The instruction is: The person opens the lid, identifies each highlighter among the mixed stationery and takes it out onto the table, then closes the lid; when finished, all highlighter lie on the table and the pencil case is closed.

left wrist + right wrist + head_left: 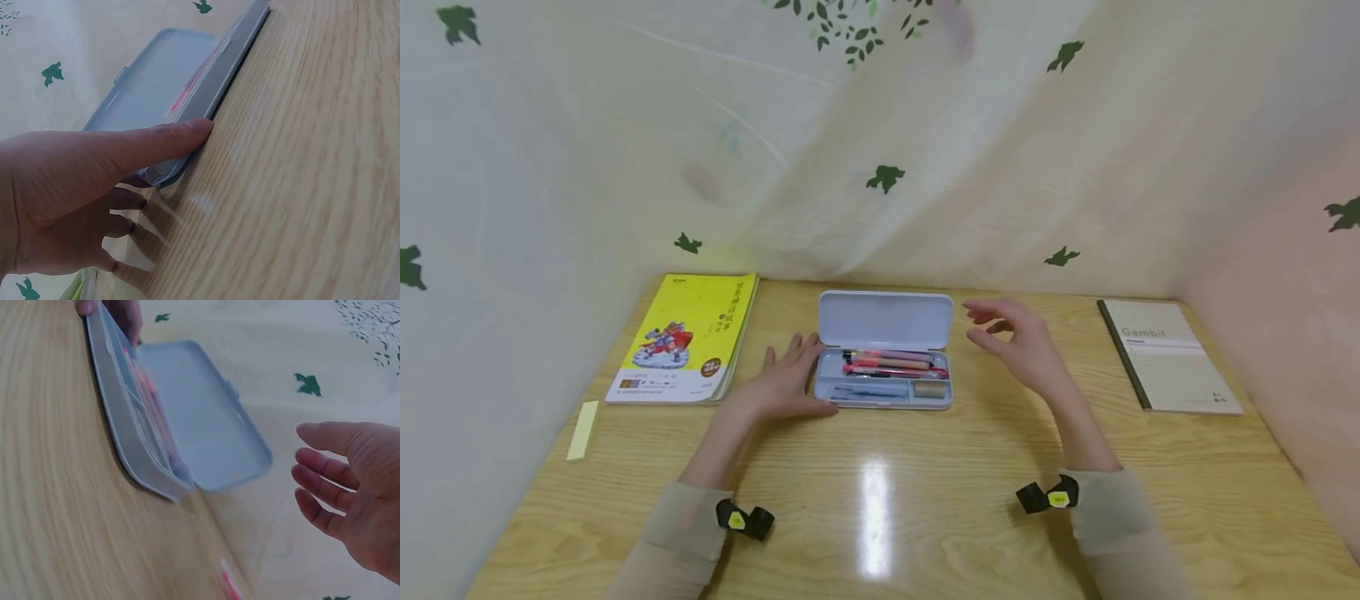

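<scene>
A light blue pencil case (884, 322) lies on the table with its lid raised at the back. Pens (895, 364) in pink, red and black fill its rear compartment; a light blue pen or pencil (871, 392) and a beige block (929, 390) lie in front compartments. My left hand (784, 382) spreads around the case's left end. Its straight thumb (169, 139) touches the front corner, while other fingers reach down to the tabletop behind. To the right of the lid, my right hand (1017, 343) hovers, fingers loosely bent, with nothing in them.
On the left lies a yellow book (688, 333), with a pale yellow strip (582, 430) below it. A notebook (1172, 357) with a dark spine lies at right. Behind the table hangs a curtain (880, 225). Something blurred, pink and white (229, 581), shows in the right wrist view.
</scene>
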Action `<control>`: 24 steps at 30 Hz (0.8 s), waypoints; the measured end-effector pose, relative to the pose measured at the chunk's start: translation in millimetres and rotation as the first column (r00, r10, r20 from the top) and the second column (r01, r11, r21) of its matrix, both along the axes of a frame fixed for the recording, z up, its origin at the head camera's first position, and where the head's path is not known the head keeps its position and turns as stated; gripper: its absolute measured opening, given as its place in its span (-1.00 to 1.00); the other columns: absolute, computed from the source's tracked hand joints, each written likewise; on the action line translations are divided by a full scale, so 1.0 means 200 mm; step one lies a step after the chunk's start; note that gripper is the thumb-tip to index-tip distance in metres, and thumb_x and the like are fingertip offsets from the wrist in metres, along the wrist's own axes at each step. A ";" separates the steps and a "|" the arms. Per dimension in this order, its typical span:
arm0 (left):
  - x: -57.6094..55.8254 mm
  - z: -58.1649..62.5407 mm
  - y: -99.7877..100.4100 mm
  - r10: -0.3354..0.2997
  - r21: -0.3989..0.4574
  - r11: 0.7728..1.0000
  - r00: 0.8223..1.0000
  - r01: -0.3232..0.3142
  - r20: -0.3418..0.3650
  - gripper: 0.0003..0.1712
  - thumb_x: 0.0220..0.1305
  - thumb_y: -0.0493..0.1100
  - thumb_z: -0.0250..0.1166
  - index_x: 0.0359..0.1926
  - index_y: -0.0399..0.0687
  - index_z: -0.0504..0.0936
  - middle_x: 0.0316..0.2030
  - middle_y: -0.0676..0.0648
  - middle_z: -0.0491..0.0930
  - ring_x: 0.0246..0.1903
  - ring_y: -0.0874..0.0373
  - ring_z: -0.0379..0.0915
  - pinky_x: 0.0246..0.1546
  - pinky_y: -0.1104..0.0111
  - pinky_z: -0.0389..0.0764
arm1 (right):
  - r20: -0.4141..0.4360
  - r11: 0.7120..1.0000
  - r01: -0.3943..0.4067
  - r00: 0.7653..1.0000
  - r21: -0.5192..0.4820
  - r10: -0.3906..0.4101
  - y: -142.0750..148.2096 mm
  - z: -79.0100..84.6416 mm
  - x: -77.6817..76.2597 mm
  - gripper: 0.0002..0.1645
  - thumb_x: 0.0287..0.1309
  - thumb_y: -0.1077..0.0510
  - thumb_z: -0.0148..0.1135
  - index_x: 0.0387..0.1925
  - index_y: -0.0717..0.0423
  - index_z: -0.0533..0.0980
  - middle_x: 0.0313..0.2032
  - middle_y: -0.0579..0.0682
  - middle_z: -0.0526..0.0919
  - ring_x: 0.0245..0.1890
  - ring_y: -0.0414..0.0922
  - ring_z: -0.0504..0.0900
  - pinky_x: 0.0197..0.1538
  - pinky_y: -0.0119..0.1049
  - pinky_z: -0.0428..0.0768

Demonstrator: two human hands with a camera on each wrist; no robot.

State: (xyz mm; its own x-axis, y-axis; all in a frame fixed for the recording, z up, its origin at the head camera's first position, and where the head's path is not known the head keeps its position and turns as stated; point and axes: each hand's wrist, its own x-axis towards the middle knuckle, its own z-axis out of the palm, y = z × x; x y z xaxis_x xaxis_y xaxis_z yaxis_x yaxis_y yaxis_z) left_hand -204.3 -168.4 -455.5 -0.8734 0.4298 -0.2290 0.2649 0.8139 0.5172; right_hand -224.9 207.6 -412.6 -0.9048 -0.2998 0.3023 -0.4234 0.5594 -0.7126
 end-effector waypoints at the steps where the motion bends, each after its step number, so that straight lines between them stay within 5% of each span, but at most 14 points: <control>1: 0.00 0.00 0.00 0.001 -0.002 1.000 1.000 -0.001 -0.001 0.26 0.16 0.29 0.45 0.63 -0.13 -0.02 0.65 -0.34 -0.19 0.63 -0.38 -0.39 0.49 -0.45 -0.35 | 0.002 1.000 -0.015 1.000 -0.003 0.015 -0.03 -0.01 0.00 -0.51 0.32 0.21 0.35 0.27 0.07 0.57 0.09 0.13 0.70 0.06 0.00 0.65 0.09 -0.18 0.70; 6: 0.00 -0.01 0.00 0.007 -0.013 1.000 1.000 -0.007 0.005 0.26 0.16 0.29 0.46 0.63 -0.12 -0.02 0.65 -0.33 -0.19 0.64 -0.37 -0.40 0.49 -0.45 -0.36 | 0.035 0.995 -0.101 0.994 0.005 0.101 -0.15 -0.04 0.00 -0.47 0.31 0.19 0.37 0.30 0.04 0.55 0.16 0.11 0.69 0.09 0.05 0.66 0.13 0.07 0.68; 13: 0.00 0.00 0.00 0.004 0.003 1.000 1.000 -0.004 0.017 0.26 0.16 0.29 0.46 0.63 -0.13 -0.03 0.65 -0.33 -0.21 0.64 -0.35 -0.43 0.50 -0.44 -0.38 | 0.022 0.974 -0.197 0.980 0.111 0.196 -0.29 -0.10 -0.02 -0.48 0.25 0.19 0.42 0.24 0.13 0.60 0.08 0.15 0.73 0.04 0.09 0.69 0.08 0.06 0.70; 24: -0.01 0.00 0.00 0.006 0.001 1.000 1.000 -0.006 0.019 0.25 0.16 0.28 0.46 0.63 -0.11 -0.02 0.65 -0.33 -0.21 0.64 -0.35 -0.43 0.50 -0.44 -0.38 | 0.012 0.940 -0.205 0.978 0.272 0.210 -0.34 -0.17 -0.02 -0.56 0.21 0.15 0.46 0.12 0.12 0.68 -0.03 0.09 0.76 0.00 0.03 0.67 0.12 0.03 0.63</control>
